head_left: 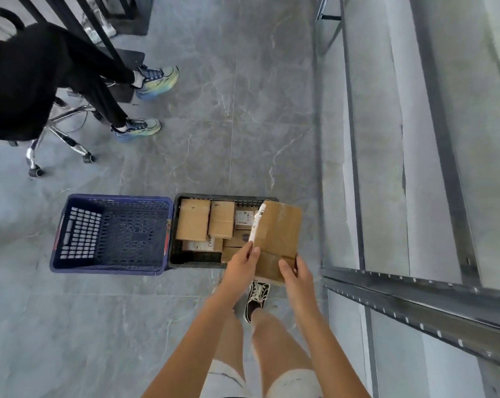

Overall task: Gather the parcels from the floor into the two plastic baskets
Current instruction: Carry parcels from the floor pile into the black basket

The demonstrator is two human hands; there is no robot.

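Far left: seated person in black (pixel 19 81) on wheeled chair (pixel 62 139). Blue basket (pixel 111 234) on grey tiled floor (pixel 243 124), no parcels inside. Touching its right side, black basket (pixel 185 261) packed with cardboard parcels (pixel 193 219). Held over black basket's right end: flat cardboard parcel (pixel 277 237) with white label along its left edge. Left hand (pixel 240 265) gripping parcel's lower left edge, fingers curled, thumb on top. Right hand (pixel 296 275) gripping lower right corner, fingers wrapped behind, thumb in front. Far right: metal shelving (pixel 415 297).
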